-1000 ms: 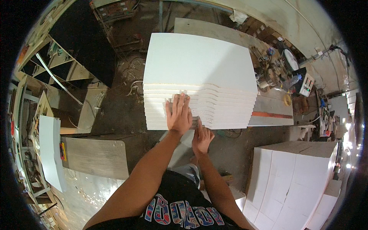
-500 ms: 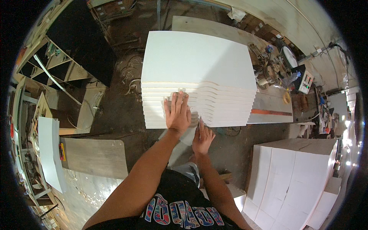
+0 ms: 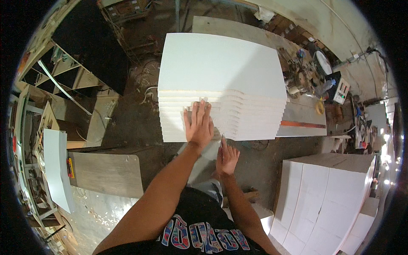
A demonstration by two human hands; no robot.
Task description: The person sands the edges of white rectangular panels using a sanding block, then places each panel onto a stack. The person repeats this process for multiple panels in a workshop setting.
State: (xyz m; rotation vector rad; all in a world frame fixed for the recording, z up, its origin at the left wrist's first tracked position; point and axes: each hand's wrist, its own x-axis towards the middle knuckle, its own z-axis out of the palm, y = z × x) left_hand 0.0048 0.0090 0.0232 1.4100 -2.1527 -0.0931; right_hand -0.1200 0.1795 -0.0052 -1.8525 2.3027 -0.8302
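Observation:
A tall stack of white panels [image 3: 221, 59] stands in front of me. Their near edges [image 3: 191, 96] step down toward me, each with a wavy dip near the middle. Against these stepped edges my left hand [image 3: 199, 127] lies with fingers stretched out and slightly apart, holding nothing. Just below the lowest edges, right of it, my right hand [image 3: 227, 159] is closed around a slim pointed tool [image 3: 222, 137] that looks like a knife blade. Its tip points up at the bottom of the stack; most of it is hidden in the fingers.
White boxy blocks [image 3: 318, 199] stand at the lower right. On the left are a wooden board [image 3: 106, 174], a white panel [image 3: 57, 170] and a red-and-yellow tool [image 3: 70, 168]. A machine [image 3: 297, 80] sits on the bench behind the stack's right side. Pale scraps litter the floor.
My right hand has drawn slightly down toward me, away from the lowest panel edges, with the pointed tool. My left hand stays on the stepped edges.

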